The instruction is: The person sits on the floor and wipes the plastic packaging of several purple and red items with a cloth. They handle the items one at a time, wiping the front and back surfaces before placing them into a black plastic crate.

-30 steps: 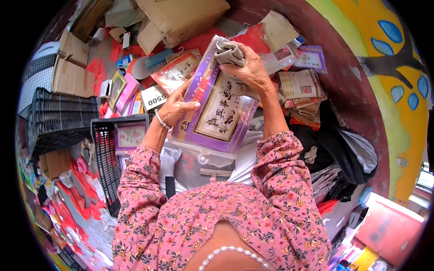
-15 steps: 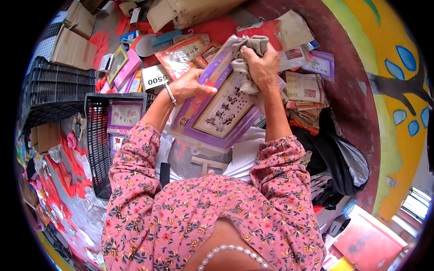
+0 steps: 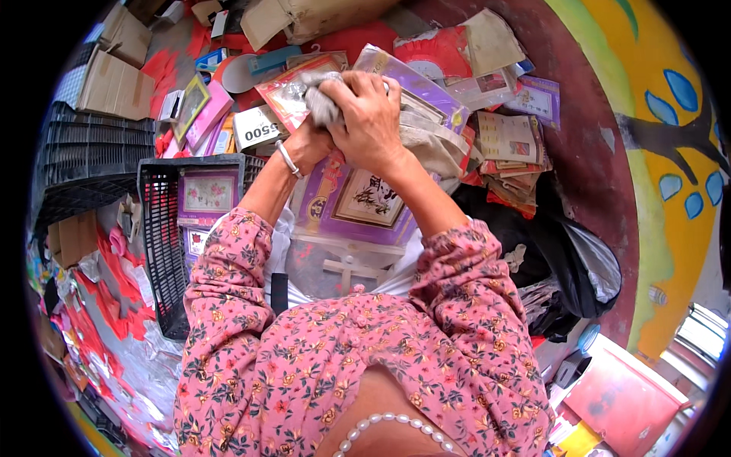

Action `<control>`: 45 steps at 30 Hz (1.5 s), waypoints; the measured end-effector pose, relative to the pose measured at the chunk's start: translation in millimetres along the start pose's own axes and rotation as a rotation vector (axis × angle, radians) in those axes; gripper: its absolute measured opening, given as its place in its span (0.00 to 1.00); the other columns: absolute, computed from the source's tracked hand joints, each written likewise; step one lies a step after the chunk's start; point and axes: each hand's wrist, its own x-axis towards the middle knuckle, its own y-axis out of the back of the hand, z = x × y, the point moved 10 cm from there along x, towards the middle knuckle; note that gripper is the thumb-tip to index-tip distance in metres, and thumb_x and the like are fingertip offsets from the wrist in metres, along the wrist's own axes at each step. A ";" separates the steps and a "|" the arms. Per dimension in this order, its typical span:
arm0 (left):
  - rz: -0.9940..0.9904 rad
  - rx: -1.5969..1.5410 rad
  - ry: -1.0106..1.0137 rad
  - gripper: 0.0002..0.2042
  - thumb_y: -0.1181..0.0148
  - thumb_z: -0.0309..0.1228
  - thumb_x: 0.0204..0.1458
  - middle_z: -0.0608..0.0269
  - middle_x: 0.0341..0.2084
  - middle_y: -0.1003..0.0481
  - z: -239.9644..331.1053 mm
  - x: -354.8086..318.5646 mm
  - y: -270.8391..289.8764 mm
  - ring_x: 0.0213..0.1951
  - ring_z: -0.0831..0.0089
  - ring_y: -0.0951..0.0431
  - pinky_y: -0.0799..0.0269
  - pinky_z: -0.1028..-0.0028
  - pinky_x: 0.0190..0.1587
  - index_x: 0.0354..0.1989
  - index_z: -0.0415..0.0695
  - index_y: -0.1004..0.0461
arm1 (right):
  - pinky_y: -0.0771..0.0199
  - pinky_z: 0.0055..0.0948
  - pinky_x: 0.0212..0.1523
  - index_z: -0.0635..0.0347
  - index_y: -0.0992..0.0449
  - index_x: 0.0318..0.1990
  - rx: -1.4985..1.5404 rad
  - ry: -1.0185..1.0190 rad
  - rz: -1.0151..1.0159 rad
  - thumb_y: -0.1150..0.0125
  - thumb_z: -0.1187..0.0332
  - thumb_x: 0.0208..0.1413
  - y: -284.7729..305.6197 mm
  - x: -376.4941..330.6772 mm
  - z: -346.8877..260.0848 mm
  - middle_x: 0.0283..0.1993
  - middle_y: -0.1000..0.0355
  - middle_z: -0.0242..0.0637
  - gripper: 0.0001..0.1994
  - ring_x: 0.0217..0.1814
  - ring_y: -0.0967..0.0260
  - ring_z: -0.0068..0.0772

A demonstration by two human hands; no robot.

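My right hand (image 3: 369, 122) is closed round a crumpled grey cloth (image 3: 326, 105), near the upper left side of a flat purple package. My left hand (image 3: 308, 148), with a silver bangle at its wrist, is just below and touching the right one; its fingers are hidden. The package (image 3: 316, 206) lies tilted over my lap, purple-bordered under clear plastic, with a pale centre bearing dark writing and a flower drawing. My right hand and forearm cover part of it. A beige fabric piece (image 3: 434, 148) lies across its right side; whether it joins the grey cloth I cannot tell.
A black plastic crate (image 3: 161, 251) with similar packages stands at the left, near more stacked crates (image 3: 84, 152). Ahead lie red and purple packets and a white box (image 3: 255, 126). Worn booklets (image 3: 510, 148) are piled at the right, above a black bag (image 3: 563, 266).
My right hand has moved left and down with the grey cloth, from the package's upper right over to my left hand. The package's top has shifted slightly left.
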 end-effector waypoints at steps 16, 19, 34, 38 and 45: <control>0.072 -0.288 0.029 0.19 0.46 0.14 0.41 0.57 0.34 0.27 13.3 9.7 34.3 0.31 0.72 0.24 0.24 0.74 0.34 0.44 0.37 0.38 | 0.35 0.36 0.30 0.55 0.27 0.31 0.453 -0.487 0.192 0.42 0.71 0.38 79.4 17.6 112.3 0.26 0.32 0.39 0.09 0.29 0.34 0.39; -0.008 -0.397 0.003 0.18 0.46 0.16 0.42 0.60 0.35 0.27 13.1 14.8 25.6 0.31 0.72 0.24 0.25 0.73 0.37 0.44 0.37 0.37 | 0.39 0.36 0.38 0.52 0.28 0.36 0.147 0.013 -0.058 0.41 0.72 0.35 53.7 -7.8 -1.3 0.34 0.33 0.38 0.15 0.37 0.35 0.36; -0.085 -0.410 -0.072 0.11 0.44 0.17 0.43 0.60 0.28 0.26 43.8 1.2 23.7 0.27 0.74 0.24 0.25 0.76 0.32 0.37 0.37 0.32 | 0.30 0.37 0.34 0.63 0.28 0.37 -0.160 -0.955 0.208 0.41 0.61 0.45 96.6 -83.0 291.8 0.34 0.28 0.46 0.16 0.34 0.29 0.43; -0.074 -0.509 -0.082 0.11 0.46 0.17 0.44 0.59 0.30 0.25 34.0 8.3 27.9 0.29 0.72 0.24 0.25 0.74 0.34 0.38 0.37 0.31 | 0.24 0.40 0.32 0.64 0.31 0.37 1.260 -1.477 0.569 0.51 0.63 0.55 34.3 -191.4 300.4 0.33 0.29 0.42 0.12 0.32 0.28 0.38; -0.086 -0.413 -0.050 0.11 0.47 0.18 0.45 0.59 0.31 0.26 30.7 10.5 41.3 0.31 0.73 0.24 0.25 0.75 0.35 0.40 0.38 0.32 | 0.25 0.30 0.38 0.62 0.30 0.39 1.880 -1.221 0.200 0.52 0.51 0.54 10.0 -100.0 155.5 0.36 0.28 0.37 0.20 0.35 0.28 0.32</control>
